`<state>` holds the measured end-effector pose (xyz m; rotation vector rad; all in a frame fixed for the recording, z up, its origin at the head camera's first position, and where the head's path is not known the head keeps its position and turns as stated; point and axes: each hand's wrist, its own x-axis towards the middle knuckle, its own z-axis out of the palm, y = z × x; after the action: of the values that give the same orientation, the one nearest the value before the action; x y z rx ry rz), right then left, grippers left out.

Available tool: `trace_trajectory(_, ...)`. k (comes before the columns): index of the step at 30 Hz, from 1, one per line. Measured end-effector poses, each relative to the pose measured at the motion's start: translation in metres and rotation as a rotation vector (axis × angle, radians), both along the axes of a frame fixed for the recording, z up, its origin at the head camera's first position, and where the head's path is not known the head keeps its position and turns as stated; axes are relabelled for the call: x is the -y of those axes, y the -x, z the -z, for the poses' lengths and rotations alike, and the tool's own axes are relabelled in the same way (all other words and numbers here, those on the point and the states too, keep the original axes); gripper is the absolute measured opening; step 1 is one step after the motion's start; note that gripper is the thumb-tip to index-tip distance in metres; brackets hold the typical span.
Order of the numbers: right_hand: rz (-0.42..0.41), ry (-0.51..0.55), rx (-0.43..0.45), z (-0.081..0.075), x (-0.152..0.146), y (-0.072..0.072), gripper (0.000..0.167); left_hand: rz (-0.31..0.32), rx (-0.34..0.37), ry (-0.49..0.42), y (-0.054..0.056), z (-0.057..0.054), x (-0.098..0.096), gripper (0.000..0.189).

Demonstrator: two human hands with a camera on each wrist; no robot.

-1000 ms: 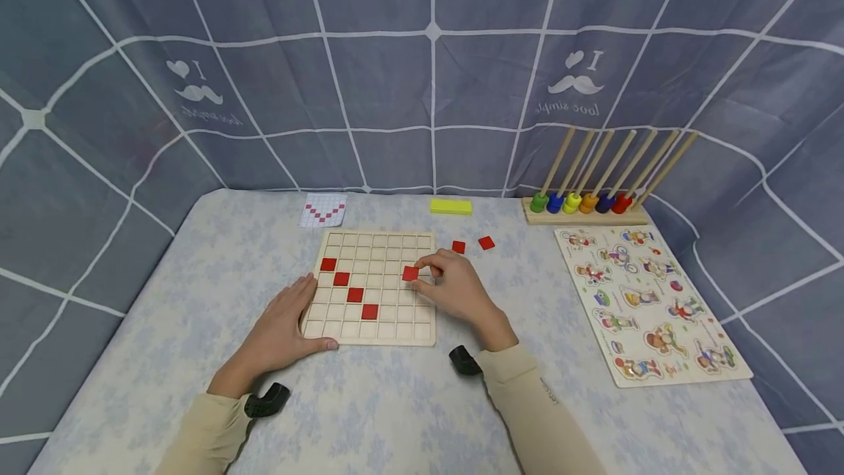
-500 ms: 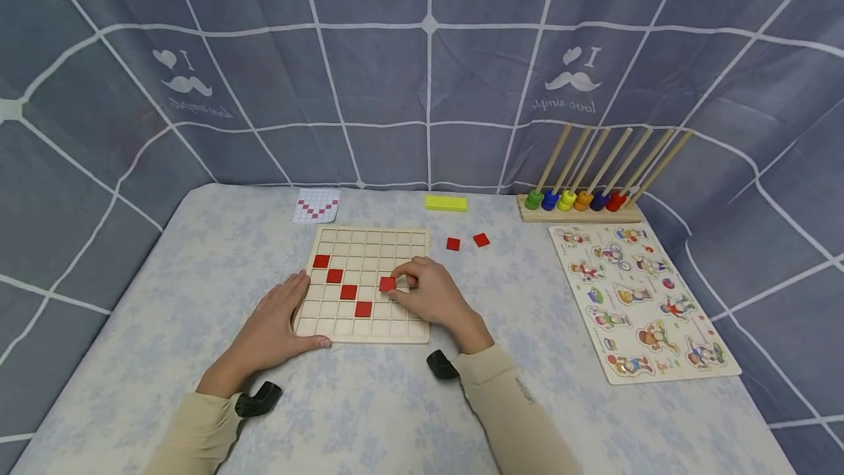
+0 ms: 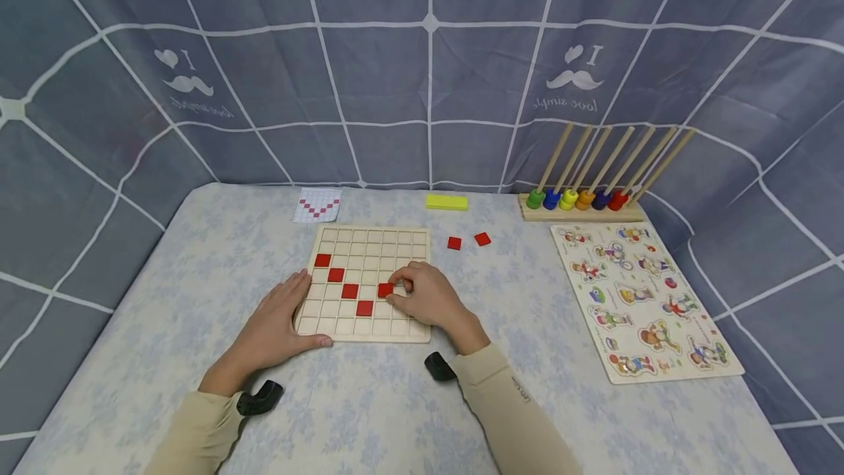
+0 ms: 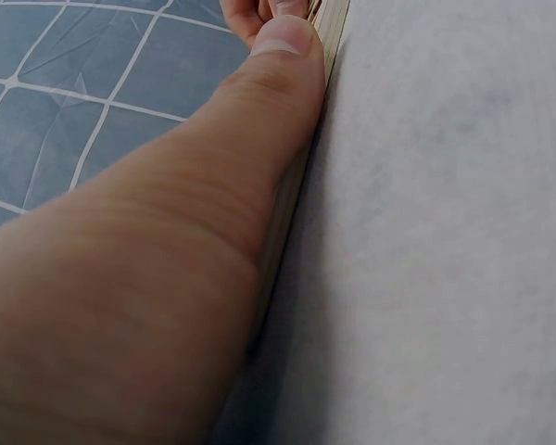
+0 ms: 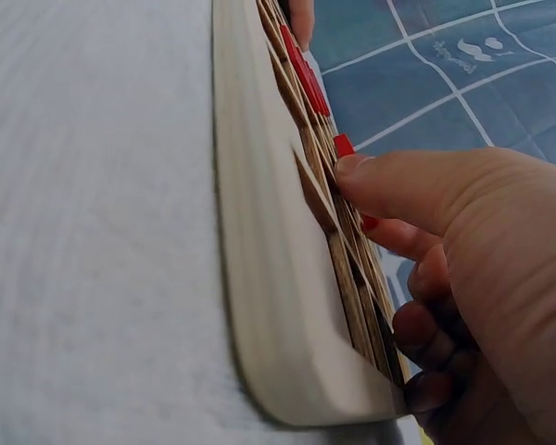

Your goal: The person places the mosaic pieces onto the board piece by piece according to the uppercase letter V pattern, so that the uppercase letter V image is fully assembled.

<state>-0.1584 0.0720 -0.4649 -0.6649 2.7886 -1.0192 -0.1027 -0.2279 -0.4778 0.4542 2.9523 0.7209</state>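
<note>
A wooden grid board (image 3: 389, 328) lies on the table with several red square tiles (image 3: 350, 291) running in a diagonal across its left half. The left hand (image 3: 270, 328) rests at the board's front left corner, thumb against the front edge and straight fingers along the left side. In the left wrist view the thumb (image 4: 250, 120) touches the board's edge. Between thumb and index finger, the right hand (image 3: 431, 303) pinches another red tile (image 3: 385, 289) over a cell right of the diagonal. In the right wrist view that tile's corner (image 5: 343, 145) shows past the thumb, tilted.
Two loose red tiles (image 3: 483, 239) lie right of the board. Behind it are a patterned paper card (image 3: 317, 205) and a yellow block (image 3: 446, 202). A peg stacker (image 3: 580, 212) with coloured beads and a picture puzzle board (image 3: 649, 303) occupy the right side.
The right hand has carried its pinched red tile left and toward the front, down to a cell near the diagonal's lower end. The left hand stays at the board's corner.
</note>
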Motion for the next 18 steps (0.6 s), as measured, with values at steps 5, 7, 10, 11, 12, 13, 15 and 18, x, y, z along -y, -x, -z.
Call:
trace_trajectory(5, 0.013, -0.005, 0.024, -0.0015, 0.0011, 0.0007, 0.024, 0.001, -0.006, 0.003, 0.0008, -0.0013, -0.0006, 0.126)
trace_trajectory(7, 0.016, -0.007, 0.032, -0.0025, 0.0015, 0.0003, 0.024, 0.001, -0.005, 0.005, 0.0007, -0.0018, -0.0008, 0.127)
trace_trajectory(10, 0.015, -0.012, 0.039, -0.0034, 0.0021, -0.0004, 0.024, 0.002, -0.004, 0.006, 0.0007, -0.0015, -0.0005, 0.127)
trace_trajectory(11, 0.016, -0.014, 0.042, -0.0039, 0.0023, -0.0005, 0.024, 0.003, -0.005, 0.005, 0.0007, -0.0012, -0.0003, 0.126)
trace_trajectory(12, 0.018, -0.015, 0.045, -0.0042, 0.0026, -0.0007, 0.024, 0.003, -0.004, 0.003, 0.0007, -0.0009, -0.0001, 0.126)
trace_trajectory(13, 0.02, -0.017, 0.048, -0.0043, 0.0028, -0.0007, 0.024, 0.004, -0.004, 0.003, 0.0006, -0.0006, 0.0, 0.126)
trace_trajectory(15, 0.025, -0.022, 0.054, -0.0045, 0.0034, -0.0007, 0.025, 0.004, -0.006, 0.002, 0.0004, 0.0, 0.0003, 0.126)
trace_trajectory(18, 0.034, -0.033, 0.058, -0.0053, 0.0048, -0.0012, 0.025, 0.004, -0.005, 0.002, -0.0001, -0.0001, 0.0, 0.126)
